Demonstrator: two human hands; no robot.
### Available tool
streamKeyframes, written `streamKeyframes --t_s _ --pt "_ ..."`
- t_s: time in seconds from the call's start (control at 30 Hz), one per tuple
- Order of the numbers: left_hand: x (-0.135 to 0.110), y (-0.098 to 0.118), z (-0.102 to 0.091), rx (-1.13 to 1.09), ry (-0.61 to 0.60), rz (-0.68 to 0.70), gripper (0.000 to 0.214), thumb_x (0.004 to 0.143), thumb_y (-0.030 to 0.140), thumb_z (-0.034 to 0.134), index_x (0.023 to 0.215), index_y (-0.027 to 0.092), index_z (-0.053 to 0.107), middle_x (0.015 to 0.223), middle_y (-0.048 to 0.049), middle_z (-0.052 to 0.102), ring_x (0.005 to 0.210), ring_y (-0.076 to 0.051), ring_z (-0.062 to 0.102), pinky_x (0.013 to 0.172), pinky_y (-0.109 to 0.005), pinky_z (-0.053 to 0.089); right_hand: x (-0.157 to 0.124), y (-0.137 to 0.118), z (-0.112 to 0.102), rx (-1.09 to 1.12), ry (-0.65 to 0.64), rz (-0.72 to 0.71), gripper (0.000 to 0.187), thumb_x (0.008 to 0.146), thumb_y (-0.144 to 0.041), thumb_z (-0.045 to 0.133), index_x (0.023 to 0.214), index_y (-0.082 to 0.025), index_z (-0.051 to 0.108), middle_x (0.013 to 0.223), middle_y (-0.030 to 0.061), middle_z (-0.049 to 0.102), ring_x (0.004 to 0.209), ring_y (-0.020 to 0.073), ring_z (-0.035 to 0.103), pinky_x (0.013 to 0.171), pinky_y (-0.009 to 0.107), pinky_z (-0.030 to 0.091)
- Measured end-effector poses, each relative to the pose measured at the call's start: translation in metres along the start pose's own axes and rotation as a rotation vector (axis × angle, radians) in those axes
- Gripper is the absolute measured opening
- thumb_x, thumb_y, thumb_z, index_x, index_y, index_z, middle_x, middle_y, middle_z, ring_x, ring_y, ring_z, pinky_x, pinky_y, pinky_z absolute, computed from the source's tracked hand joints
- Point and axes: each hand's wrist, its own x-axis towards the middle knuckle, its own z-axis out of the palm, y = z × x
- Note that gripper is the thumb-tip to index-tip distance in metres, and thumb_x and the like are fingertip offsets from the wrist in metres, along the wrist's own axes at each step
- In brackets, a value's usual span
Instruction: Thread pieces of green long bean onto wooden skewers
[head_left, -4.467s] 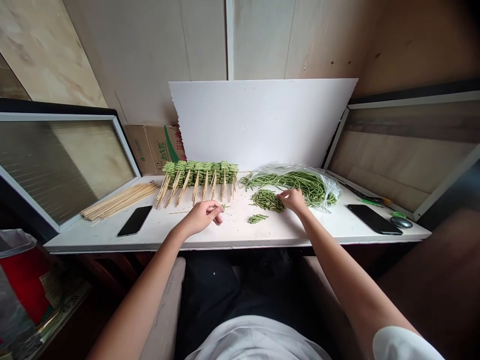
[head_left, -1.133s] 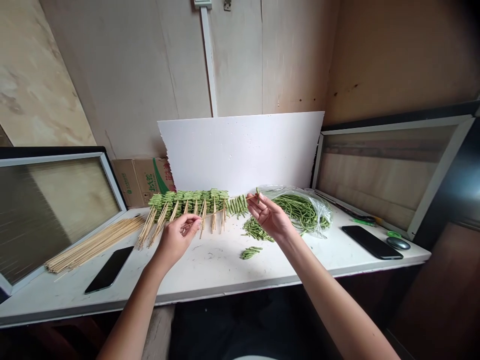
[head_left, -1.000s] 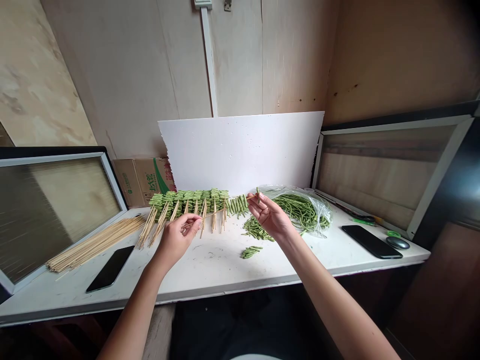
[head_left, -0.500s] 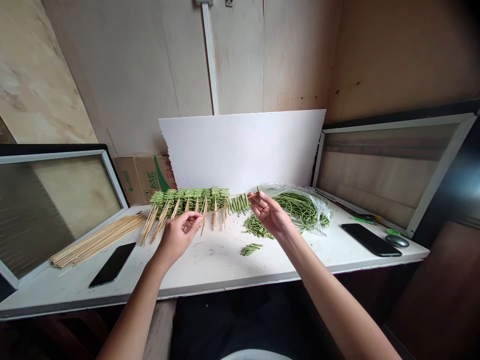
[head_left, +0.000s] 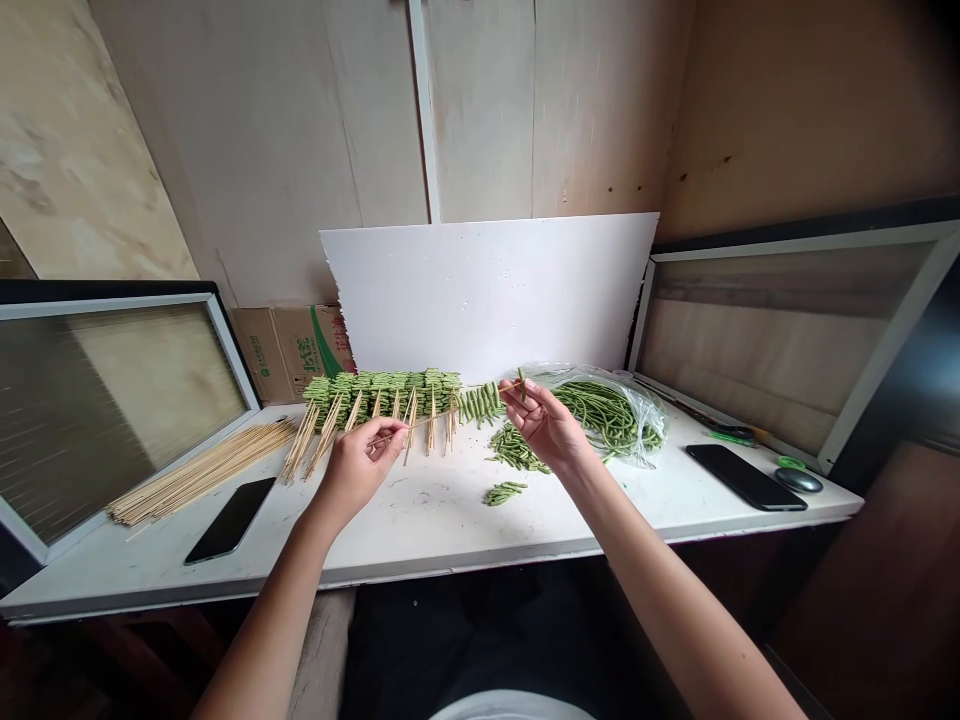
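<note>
My left hand [head_left: 362, 462] is closed around the lower part of a thin bamboo skewer [head_left: 429, 420], which slants up to the right. Several short green bean pieces [head_left: 478, 403] are threaded side by side on its far half. At the skewer's tip, my right hand [head_left: 551, 428] pinches one more bean piece [head_left: 522, 380], held nearly upright; whether the tip has gone through it I cannot tell. Behind my hands lies a stack of filled bean skewers [head_left: 382, 390], bare stick ends towards me. A heap of cut beans [head_left: 516, 450] and a smaller bunch [head_left: 504, 493] lie below my right hand.
Long uncut beans [head_left: 604, 415] lie in a clear plastic bag [head_left: 651, 430] on the right. Bare skewers [head_left: 202, 470] and a phone [head_left: 229, 520] are at left. Another phone [head_left: 745, 477] and a mouse [head_left: 799, 481] lie right. A white board [head_left: 495, 295] stands behind.
The bean piece in my right hand now shows more clearly at the skewer's tip. Both hands have hardly moved, and the whole view has shifted slightly.
</note>
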Motion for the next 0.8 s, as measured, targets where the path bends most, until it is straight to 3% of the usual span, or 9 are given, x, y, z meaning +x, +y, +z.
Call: streamKeyframes --t_s 0.17,0.43,0.8 --pt "0.000 0.000 0.001 0.012 0.009 0.012 0.029 0.096 0.046 0.066 0.105 0.020 0.076 0.098 -0.0073 0.079 0.089 -0.022 0.076 0.075 -0.030 0.063 0.002 0.003 -0.002 0.023 -0.005 -0.019 0.021 0.079 -0.038 0.088 0.093 -0.025 0.080 0.112 0.0033 0.082 0.121 0.0227 0.071 0.085 0.026 0.060" --pt "-0.001 0.000 -0.003 0.029 0.018 0.032 0.028 0.096 0.045 0.067 0.106 0.020 0.078 0.096 -0.0072 0.080 0.085 -0.022 0.075 0.075 -0.030 0.062 0.000 0.004 0.000 -0.148 0.079 -0.183 0.027 0.077 -0.045 0.090 0.089 -0.021 0.083 0.105 0.0097 0.083 0.109 0.0261 0.075 0.076 0.028 0.058" --pt "-0.004 -0.001 -0.001 0.074 0.085 0.113 0.026 0.096 0.041 0.068 0.104 0.020 0.079 0.098 -0.0075 0.081 0.086 -0.022 0.076 0.076 -0.030 0.062 -0.001 0.012 0.005 -0.186 0.137 -0.242 0.027 0.073 -0.045 0.091 0.084 -0.022 0.082 0.098 0.0092 0.082 0.102 0.0263 0.075 0.064 0.028 0.053"
